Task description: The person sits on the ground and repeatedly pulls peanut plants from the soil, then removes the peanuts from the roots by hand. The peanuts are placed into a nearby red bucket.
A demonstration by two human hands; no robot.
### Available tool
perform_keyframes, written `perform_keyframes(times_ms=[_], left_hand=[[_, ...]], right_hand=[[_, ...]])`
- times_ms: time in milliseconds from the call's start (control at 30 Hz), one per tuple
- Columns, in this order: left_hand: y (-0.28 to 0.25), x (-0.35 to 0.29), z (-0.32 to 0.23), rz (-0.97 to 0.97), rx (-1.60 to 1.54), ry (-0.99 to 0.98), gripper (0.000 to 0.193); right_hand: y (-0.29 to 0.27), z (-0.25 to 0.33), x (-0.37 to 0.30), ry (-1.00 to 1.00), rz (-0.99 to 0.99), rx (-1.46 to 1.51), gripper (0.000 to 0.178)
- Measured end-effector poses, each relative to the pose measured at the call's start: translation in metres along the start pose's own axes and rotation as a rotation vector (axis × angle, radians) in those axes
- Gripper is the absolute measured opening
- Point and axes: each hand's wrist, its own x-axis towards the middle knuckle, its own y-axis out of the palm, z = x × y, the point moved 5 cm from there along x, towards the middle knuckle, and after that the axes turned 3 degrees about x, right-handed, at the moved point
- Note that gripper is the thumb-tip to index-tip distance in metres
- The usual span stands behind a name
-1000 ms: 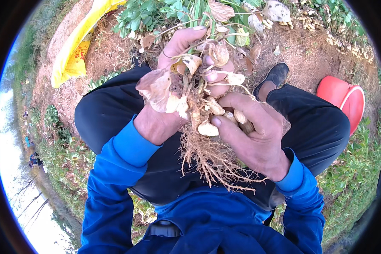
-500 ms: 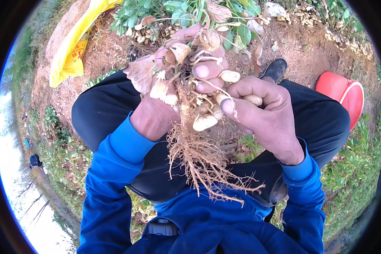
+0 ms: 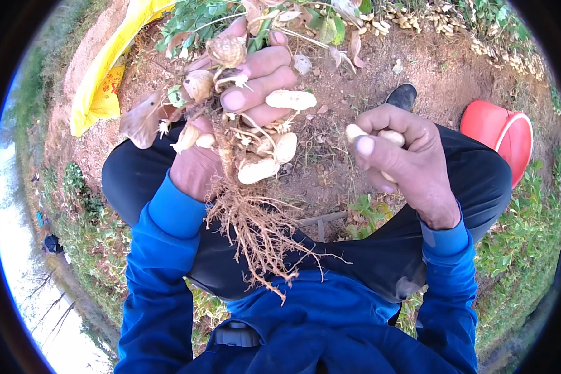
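Left hand [image 3: 258, 87], near twelve o'clock: fingers wrapped around the lower stems of an uprooted peanut plant [image 3: 227, 156], thumb side partly hidden by withered leaves [image 3: 141, 119]. Roots [image 3: 255, 227] hang toward six o'clock over the lap, leafy tops toward twelve. Grip sits just above the root crown, presumably because that leaves the attached pods [image 3: 259, 170] exposed at the plant's right side, facing the other hand. Right hand [image 3: 411, 159], between two and three o'clock, well apart from the plant: fingers curled on loose pods [image 3: 355, 133], one pinched between thumb and forefinger, others tucked in the palm; exact count hidden. Curling the rest inward likely keeps the palmed ones from dropping. Red bucket [image 3: 487, 128] beyond the right knee, also between two and three; cannot tell whether it stands or lies tipped. More pods [image 3: 439, 22] spread on the soil [image 3: 330, 140] toward one o'clock. Yellow sack [image 3: 100, 87] at ten o'clock carries red printed characters, small and distorted; no lettering visible on the bucket.
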Motion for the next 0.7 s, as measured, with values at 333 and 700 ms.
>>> perform_keyframes(times_ms=[333, 700], left_hand=[[-0.007, 0.009, 0.011, 0.046, 0.031, -0.042, 0.039], [-0.003, 0.009, 0.012, -0.074, 0.255, -0.044, 0.048]], right_hand=[[0.048, -0.028, 0.003, 0.226, 0.205, 0.408, 0.034], [0.047, -0.028, 0.000, 0.164, 0.242, 0.323, 0.056]])
